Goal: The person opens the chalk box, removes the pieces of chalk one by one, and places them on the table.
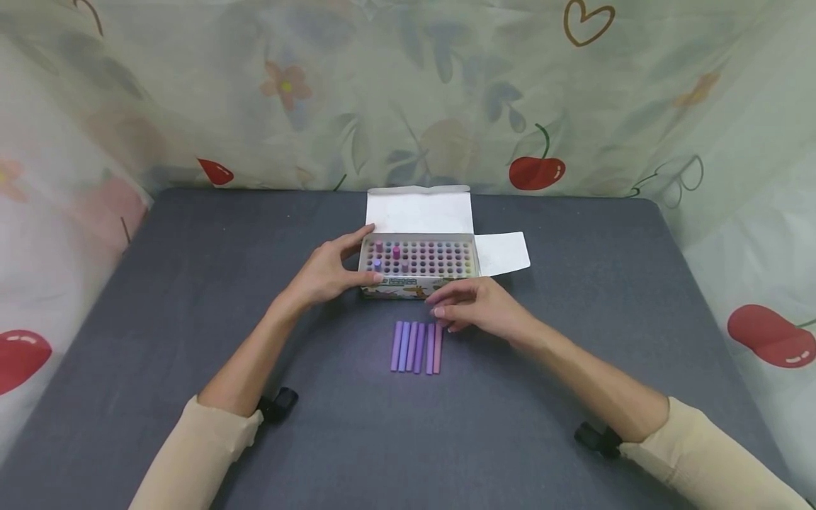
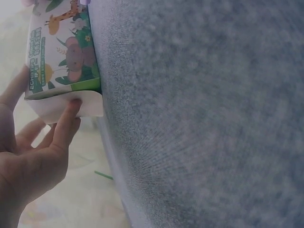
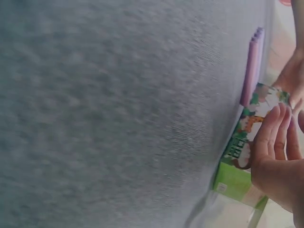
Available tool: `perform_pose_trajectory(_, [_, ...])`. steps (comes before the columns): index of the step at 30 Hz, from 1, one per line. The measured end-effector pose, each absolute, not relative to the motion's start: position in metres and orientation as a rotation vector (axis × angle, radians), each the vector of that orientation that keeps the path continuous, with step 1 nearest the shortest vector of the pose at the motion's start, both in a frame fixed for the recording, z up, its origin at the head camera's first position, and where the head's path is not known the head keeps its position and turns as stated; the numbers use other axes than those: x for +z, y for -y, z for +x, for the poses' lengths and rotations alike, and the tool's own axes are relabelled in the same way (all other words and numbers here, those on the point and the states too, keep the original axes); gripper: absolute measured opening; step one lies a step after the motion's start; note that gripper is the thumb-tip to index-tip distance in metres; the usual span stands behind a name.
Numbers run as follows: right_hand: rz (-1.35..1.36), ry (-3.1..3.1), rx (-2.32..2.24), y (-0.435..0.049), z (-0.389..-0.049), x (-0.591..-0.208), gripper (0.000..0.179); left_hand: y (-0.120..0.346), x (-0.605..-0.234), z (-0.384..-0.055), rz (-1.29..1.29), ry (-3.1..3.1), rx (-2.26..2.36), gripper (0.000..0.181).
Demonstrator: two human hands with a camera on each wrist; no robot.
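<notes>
An open chalk box (image 1: 417, 287) with animal pictures stands on the table, its holed insert (image 1: 433, 258) facing up. A few pink and purple chalk sticks (image 1: 396, 253) poke out of the holes on its left side. My left hand (image 1: 325, 273) holds the box's left end, thumb at the front and fingers toward the back; the left wrist view shows a fingertip on a white end flap (image 2: 57, 107). Several purple and pink chalk sticks (image 1: 411, 347) lie in a row before the box. My right hand (image 1: 481, 308) hovers by their far ends, fingers loosely bent, nothing visible in them.
The white lid (image 1: 418, 211) is folded back behind the box, and a side flap (image 1: 502, 253) sticks out to the right. A dark grey cloth covers the table (image 1: 542, 439). Patterned curtains (image 1: 408, 92) hang along the back and sides.
</notes>
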State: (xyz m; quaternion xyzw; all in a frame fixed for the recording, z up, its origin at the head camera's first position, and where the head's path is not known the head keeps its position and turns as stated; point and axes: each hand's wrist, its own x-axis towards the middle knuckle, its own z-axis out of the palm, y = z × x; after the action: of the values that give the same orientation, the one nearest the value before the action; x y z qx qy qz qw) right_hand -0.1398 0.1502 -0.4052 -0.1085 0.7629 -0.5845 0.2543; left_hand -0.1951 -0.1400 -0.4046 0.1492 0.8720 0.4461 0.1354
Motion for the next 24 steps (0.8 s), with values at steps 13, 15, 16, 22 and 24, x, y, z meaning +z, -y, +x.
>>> perform_pose_trajectory(13, [-0.36, -2.07, -1.622, -0.147, -0.146, -0.392, 0.035, 0.14, -0.403, -0.195, 0.427, -2.525, 1.285, 0.091])
perform_pose_trajectory(15, [-0.374, -2.065, -1.642, -0.146, -0.147, -0.39, 0.035, 0.14, -0.403, -0.195, 0.425, -2.524, 1.285, 0.091])
perform_pose_trajectory(16, [-0.377, -2.061, -1.655, -0.145, -0.148, -0.389, 0.034, 0.14, -0.403, -0.195, 0.425, -2.523, 1.286, 0.091])
perform_pose_trajectory(22, [-0.389, -2.075, -1.689, -0.14, -0.153, -0.38, 0.028, 0.141, -0.403, -0.195, 0.423, -2.521, 1.287, 0.091])
perform_pose_trajectory(24, [-0.389, -2.09, -1.682, -0.138, -0.155, -0.377, 0.028, 0.141, -0.404, -0.195, 0.419, -2.523, 1.286, 0.091])
